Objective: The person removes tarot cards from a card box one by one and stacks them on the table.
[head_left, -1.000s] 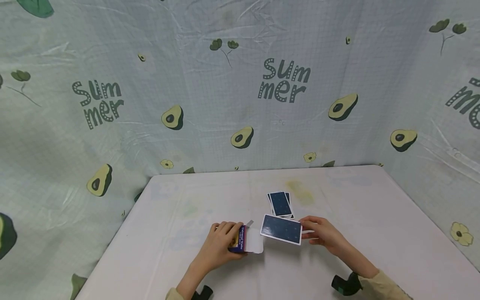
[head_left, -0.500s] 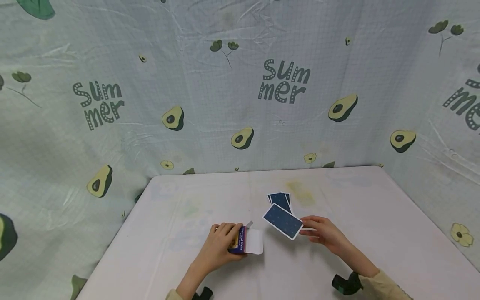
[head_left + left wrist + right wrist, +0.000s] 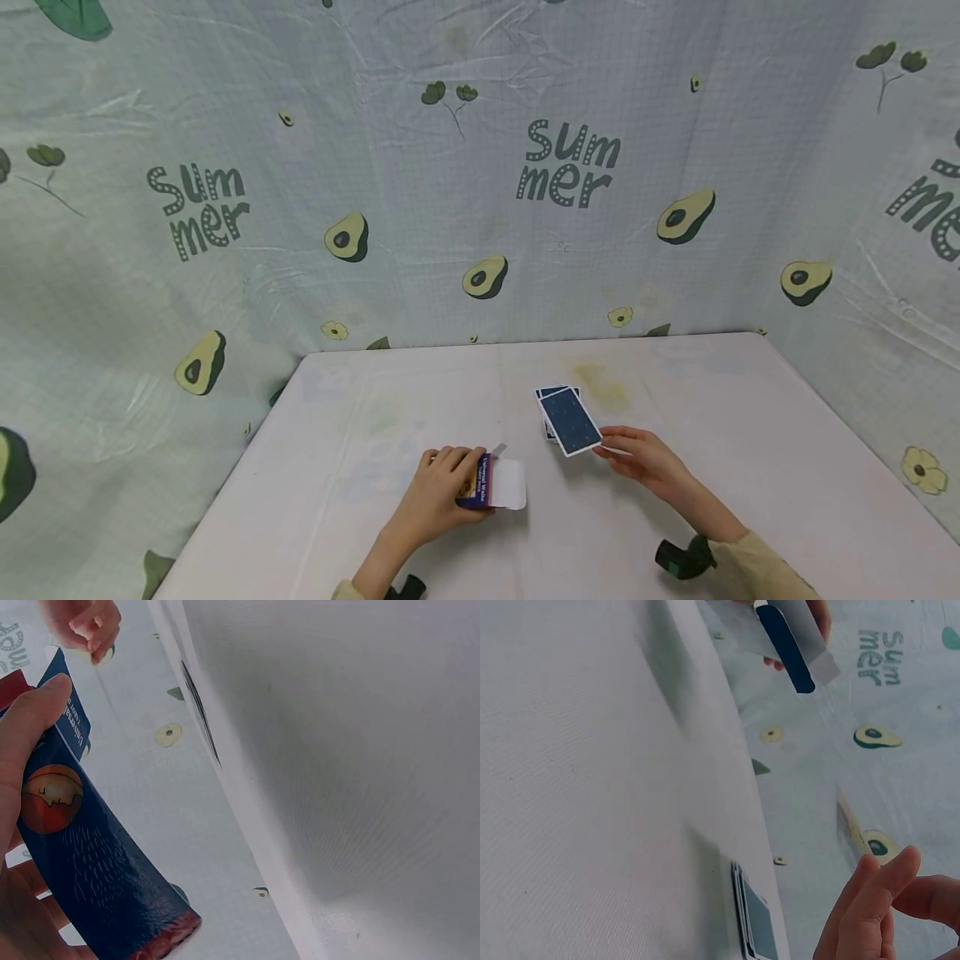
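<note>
My left hand grips a dark blue card box, thumb across its side in the left wrist view. The box's white flap stands open toward the right. Lettering and a round face picture mark the box in the left wrist view. My right hand pinches a blue-backed card by its near corner, raised off the table. Beneath and behind that card lies a small pile of cards, largely covered in the head view. The held card looks thin and nearly edge-on from the right wrist.
A white-covered table carries everything. Behind and beside it hangs a pale cloth printed with avocados and lettering. Dark wrist devices sit by both sleeves.
The card in my right hand has turned from nearly sideways to pointing away and moved over the pile. My right hand has shifted slightly; the left hand and box have stayed put.
</note>
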The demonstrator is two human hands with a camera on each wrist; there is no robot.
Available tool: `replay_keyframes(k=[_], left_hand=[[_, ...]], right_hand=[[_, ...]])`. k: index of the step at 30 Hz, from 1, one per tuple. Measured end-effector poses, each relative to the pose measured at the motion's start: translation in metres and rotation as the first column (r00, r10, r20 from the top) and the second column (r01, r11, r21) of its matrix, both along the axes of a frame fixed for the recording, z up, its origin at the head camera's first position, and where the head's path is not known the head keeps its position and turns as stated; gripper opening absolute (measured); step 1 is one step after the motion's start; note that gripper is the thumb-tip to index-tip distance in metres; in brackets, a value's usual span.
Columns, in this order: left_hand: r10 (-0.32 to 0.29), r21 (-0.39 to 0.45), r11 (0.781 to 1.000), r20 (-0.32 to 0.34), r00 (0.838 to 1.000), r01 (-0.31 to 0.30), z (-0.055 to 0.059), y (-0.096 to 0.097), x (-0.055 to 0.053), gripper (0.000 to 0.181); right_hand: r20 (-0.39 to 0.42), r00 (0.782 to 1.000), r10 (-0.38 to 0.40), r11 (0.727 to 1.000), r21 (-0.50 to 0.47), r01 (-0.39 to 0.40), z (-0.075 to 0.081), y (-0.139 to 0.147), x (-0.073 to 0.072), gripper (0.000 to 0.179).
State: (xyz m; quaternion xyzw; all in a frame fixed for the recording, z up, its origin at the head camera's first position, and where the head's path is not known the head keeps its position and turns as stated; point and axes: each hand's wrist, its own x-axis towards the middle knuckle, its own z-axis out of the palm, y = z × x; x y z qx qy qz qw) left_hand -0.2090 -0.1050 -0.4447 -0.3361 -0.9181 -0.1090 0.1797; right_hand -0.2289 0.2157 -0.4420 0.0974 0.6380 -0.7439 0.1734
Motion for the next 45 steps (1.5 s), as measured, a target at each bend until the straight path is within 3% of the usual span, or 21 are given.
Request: replay_keyframes(k=[17, 26, 45], left_hand=[[-0.002, 0.0, 1.0, -0.015, 1.0, 0.002, 0.001, -0.001, 0.0, 0.077], [-0.005, 0.003, 1.0, -0.014, 1.0, 0.005, 0.001, 0.0, 0.0, 0.078], [-0.004, -0.012, 1.0, 0.021, 1.0, 0.005, 0.003, 0.002, 0.001, 0.077]], right_hand=[[0.024, 0.995, -0.092, 0.991, -0.099, 0.094, -0.004, -0.009, -0.016, 0.051], [0.039, 0.99, -0.133, 0.988, -0.078, 0.136, -0.011, -0.013, -0.028, 0.057], [0.023, 0.991, -0.128, 0.989, -0.065, 0.13, -0.03, -0.012, -0.045, 0.057]])
